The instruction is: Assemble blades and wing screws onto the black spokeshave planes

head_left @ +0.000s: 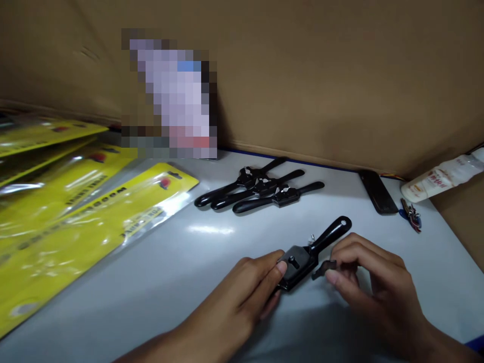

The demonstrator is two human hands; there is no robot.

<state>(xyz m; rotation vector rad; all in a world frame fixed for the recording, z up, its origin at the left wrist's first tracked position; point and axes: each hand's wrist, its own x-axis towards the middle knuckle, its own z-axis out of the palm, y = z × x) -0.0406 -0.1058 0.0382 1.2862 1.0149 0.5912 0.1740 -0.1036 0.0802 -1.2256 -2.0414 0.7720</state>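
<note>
The left hand [251,287] grips a black spokeshave [302,259] by its near handle and body, thumb pressed on the flat plate with the screw. The tool lies low on the white tabletop [170,272], its far handle pointing up and right. The right hand [372,282] pinches a small dark blade [324,268] between thumb and fingertips — just beside the tool's body. Three more spokeshaves [260,189] lie side by side farther back. Yellow packs [75,201] are stacked at the left; a phone [378,191], keys [411,214] and a bottle [442,176] sit at the right.
</note>
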